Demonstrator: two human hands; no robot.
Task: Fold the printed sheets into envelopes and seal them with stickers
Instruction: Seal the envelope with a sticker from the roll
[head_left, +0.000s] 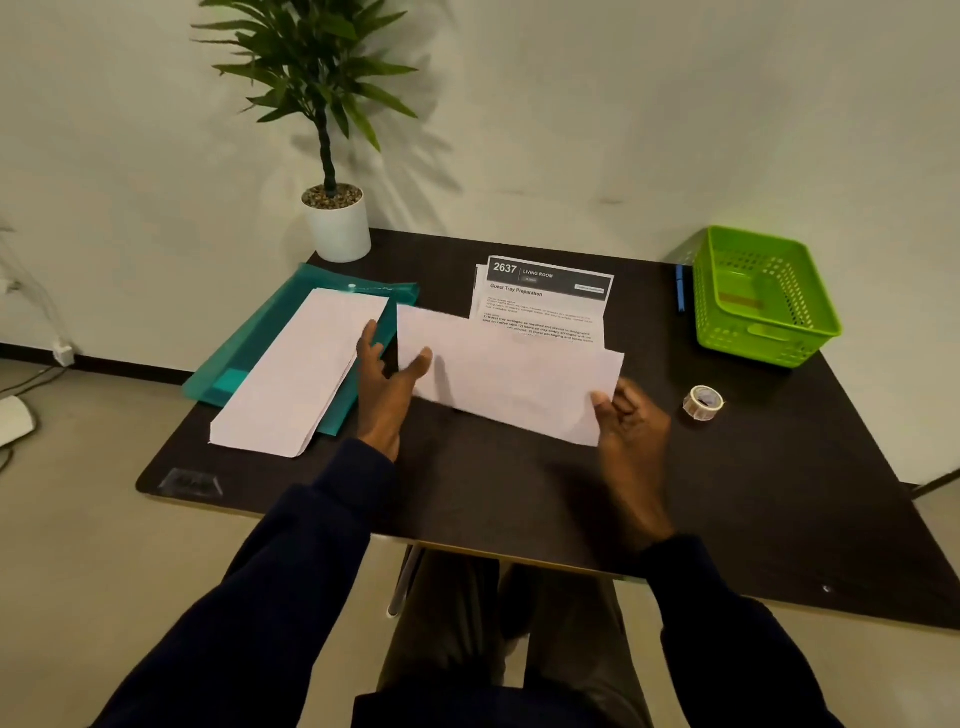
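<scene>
1. The person holds a folded sheet (511, 382), blank side up, over the middle of the dark bench (467, 499). It slopes down from left to right.
2. The left hand (387, 387) is spread, its fingers straight and pointing away. Its thumb lies on the sheet's left part, and the fingers sit just left of the sheet's edge.
3. The right hand (631, 423) is blurred. Its thumb presses on the sheet's lower right corner and its fingers curl behind it, so it seems to pinch the paper.
4. Behind the held sheet lies a stack of printed sheets (545, 296). The top one is headed "2637 Living Room" and "Guest Tray Preparation", and its near part is hidden by the held sheet.
5. At the left, a pile of folded papers (296, 379) lies slantwise on a teal plastic folder (400, 293).
6. A roll of stickers (702, 401) sits on the bench just right of the right hand.
7. A green plastic basket (769, 343) stands at the far right corner, with a blue pen (679, 288) along its left side.
8. A potted plant (337, 228) in a white pot stands at the far left corner.
</scene>
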